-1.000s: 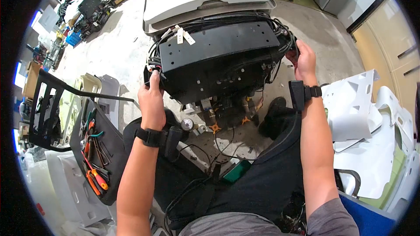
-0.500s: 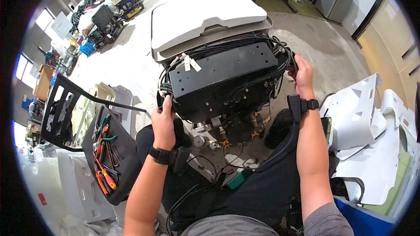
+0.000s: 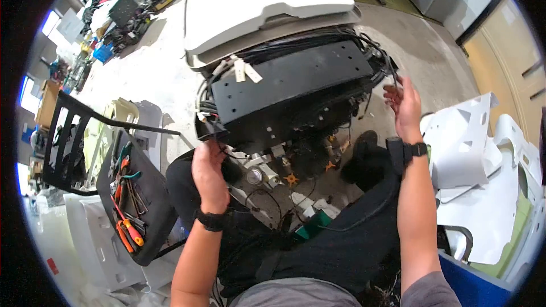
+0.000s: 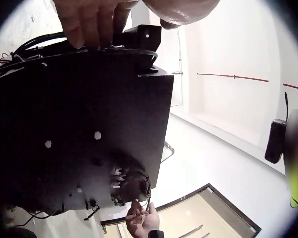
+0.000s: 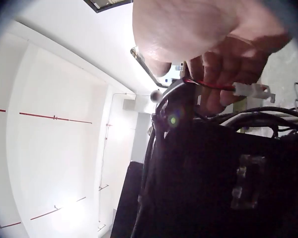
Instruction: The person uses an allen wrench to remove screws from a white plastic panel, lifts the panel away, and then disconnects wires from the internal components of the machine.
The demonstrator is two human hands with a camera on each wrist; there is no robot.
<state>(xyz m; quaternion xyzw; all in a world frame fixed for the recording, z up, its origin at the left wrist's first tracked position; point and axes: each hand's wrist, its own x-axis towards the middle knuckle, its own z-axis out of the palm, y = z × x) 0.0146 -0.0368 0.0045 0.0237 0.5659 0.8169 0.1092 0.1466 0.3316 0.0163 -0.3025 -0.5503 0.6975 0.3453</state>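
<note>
A black metal box [image 3: 296,77] with bolt holes and bundled cables [image 3: 207,96] along its sides sits tilted in front of me. My left hand [image 3: 210,176] is at its lower left corner; in the left wrist view straight fingers [image 4: 92,25] touch the edge by the cables, thumb apart. My right hand [image 3: 406,111] is just off the right end, fingers loosely bent and spread. In the right wrist view a white connector [image 5: 253,91] on red and black wires overlaps those fingers. White tags [image 3: 244,71] hang at the top left.
Behind the box is a white cover [image 3: 273,8]. Pliers and screwdrivers [image 3: 128,204] lie on a dark panel to the left, beside a black slotted frame [image 3: 68,142]. White shell panels [image 3: 472,193] lean at the right. A green board [image 3: 313,224] lies low between the legs.
The right hand has come away from the box's right end. My left hand has slipped lower, with its thumb off the box's left side. The head view has shifted.
</note>
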